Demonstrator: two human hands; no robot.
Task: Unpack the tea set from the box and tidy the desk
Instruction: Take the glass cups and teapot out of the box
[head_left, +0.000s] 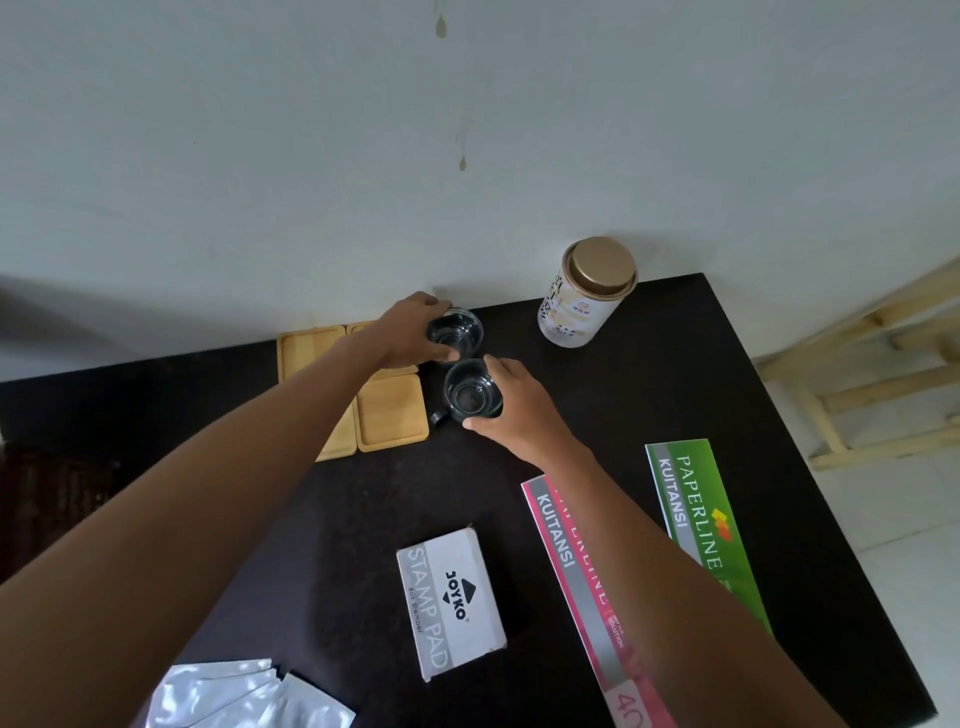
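Glass cups, two of them, sit side by side on the dark desk just above the frame's centre, and both hands are on them. The left hand curls round the upper cup, thumb at its near rim and fingers wrapped over the far side. The right hand clamps the lower cup, thumb below it and fingers round the right wall; a dark handle pokes out on that cup's left.

Just left of the cups lie the wooden coasters, flat and partly hidden under the left forearm. A gold-lidded tin stands at upper right near the wall.

The step looks like arranging: cups out of the box, now being placed. The next move probably calls for lifting each cup straight up and setting it centred on a coaster, keeping the glasses from knocking together since they nearly touch.

Lower down wait a stamp pad box, pink and green receipt books, and silver sachets at the bottom left.
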